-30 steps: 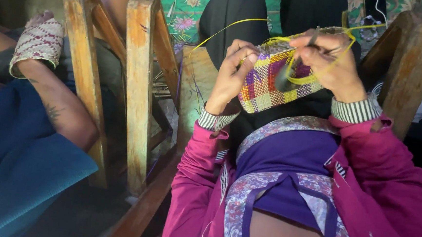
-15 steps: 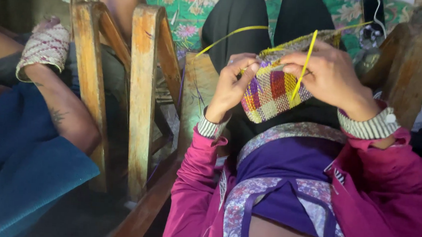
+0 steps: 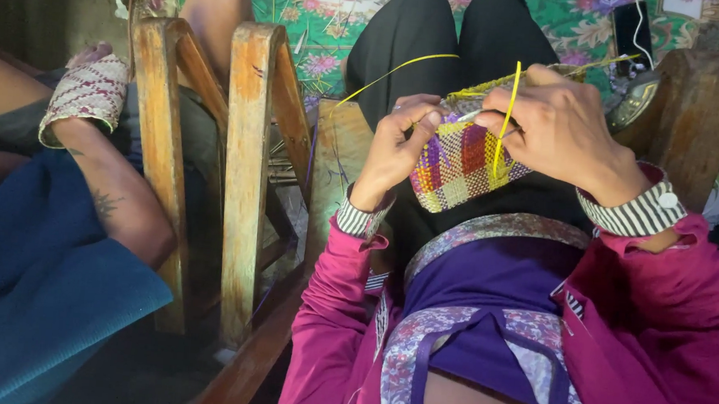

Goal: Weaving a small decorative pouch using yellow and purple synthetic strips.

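Both hands grip a woven pouch (image 3: 460, 162), the left hand (image 3: 396, 146) pinching its edge, the right hand (image 3: 559, 131) closed over and hiding its top, a yellow strip (image 3: 506, 119) across its fingers.

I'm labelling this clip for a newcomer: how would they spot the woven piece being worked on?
Find the person's black-clad lap. Above it, left hand and right hand hold a small checkered woven pouch, purple, yellow and red, the only thing trailing loose yellow strips.

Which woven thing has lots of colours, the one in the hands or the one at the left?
The pouch held in both hands: purple, yellow, red and white checks. The woven piece at the left is only pale with dark red.
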